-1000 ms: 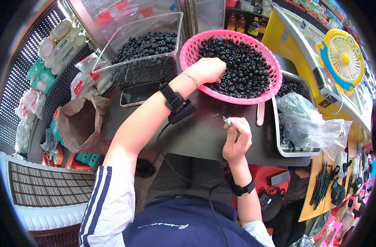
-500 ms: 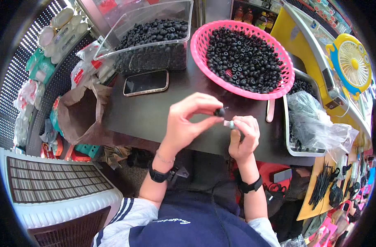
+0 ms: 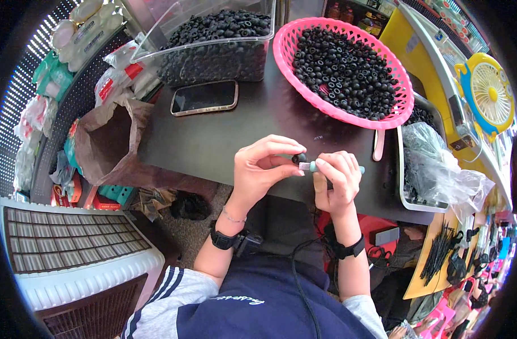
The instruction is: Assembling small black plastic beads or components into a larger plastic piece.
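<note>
A small round black part (image 3: 299,157) sits pinched between the thumb and fingertips of my left hand (image 3: 262,165), above the near part of the dark table. My right hand (image 3: 338,181) grips a small tool with a pale teal handle (image 3: 362,169), whose butt sticks out past the fingers. The tool's short, flat, light-coloured tip points left and meets the lower edge of the black part or lies just in front of it; I cannot tell which. Beyond my hands, a pink plastic basket (image 3: 408,107) holds many similar black parts, several showing ring-shaped openings.
A clear bin (image 3: 213,65) full of black parts stands at the back left, with a phone (image 3: 204,98) before it. Right of the basket are a white tray (image 3: 404,186) with a plastic bag (image 3: 433,164) and a yellow-blue fan (image 3: 490,93). A brown bag (image 3: 108,141) gapes at left.
The tool's tip has come up against or close to the black part, and its handle now shows beyond my right hand. The whole view has shifted slightly.
</note>
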The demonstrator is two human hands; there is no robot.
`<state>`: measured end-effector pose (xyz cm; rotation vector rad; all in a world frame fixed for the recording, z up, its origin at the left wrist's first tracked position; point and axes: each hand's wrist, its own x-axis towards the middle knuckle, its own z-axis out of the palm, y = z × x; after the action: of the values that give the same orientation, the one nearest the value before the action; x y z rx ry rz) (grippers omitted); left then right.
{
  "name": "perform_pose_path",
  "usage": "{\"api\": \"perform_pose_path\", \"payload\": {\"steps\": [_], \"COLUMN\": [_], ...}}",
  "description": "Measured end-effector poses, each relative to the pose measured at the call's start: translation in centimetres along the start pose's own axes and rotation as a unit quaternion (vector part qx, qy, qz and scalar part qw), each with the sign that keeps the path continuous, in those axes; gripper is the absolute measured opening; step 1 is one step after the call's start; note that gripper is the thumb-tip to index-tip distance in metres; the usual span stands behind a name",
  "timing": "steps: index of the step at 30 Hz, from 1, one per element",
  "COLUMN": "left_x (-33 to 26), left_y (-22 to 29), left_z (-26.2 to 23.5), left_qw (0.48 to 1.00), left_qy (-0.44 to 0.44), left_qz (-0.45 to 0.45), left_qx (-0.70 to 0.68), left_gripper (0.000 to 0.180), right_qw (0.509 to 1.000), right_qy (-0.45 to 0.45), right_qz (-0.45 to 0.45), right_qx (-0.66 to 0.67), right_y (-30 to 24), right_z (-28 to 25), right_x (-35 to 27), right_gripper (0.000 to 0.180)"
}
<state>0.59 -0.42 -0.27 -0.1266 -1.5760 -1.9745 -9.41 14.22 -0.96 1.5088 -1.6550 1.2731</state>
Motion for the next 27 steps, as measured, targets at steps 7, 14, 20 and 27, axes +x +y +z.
{"api": "perform_pose_path", "payload": {"steps": [7,14,20,27], "left_x": [-0.14,-0.13,-0.11,-0.27], "left_y": [-0.64,-0.60,-0.47,-0.79], "left_z": [-0.26,-0.08,0.05,0.14], "left_qw": [1.000,1.000,0.999,1.000], "left_qy": [0.002,-0.004,-0.003,0.007], "left_qz": [0.021,0.008,0.013,0.021], "left_qx": [0.015,0.019,0.031,0.014], "left_gripper": [0.029,0.029,0.030,0.027], "right_qw": [1.000,1.000,1.000,1.000], "right_qy": [0.003,0.006,0.003,-0.004], "right_qz": [0.000,0.004,0.003,-0.004], "right_qx": [0.011,0.006,0.001,-0.002], "right_y": [0.10,0.11,0.23,0.07], "right_z": [0.19,0.18,0.15,0.09], "right_x": [-0.04,-0.05,-0.20,-0.12], "right_gripper": [0.035,0.031,0.033,0.035]}}
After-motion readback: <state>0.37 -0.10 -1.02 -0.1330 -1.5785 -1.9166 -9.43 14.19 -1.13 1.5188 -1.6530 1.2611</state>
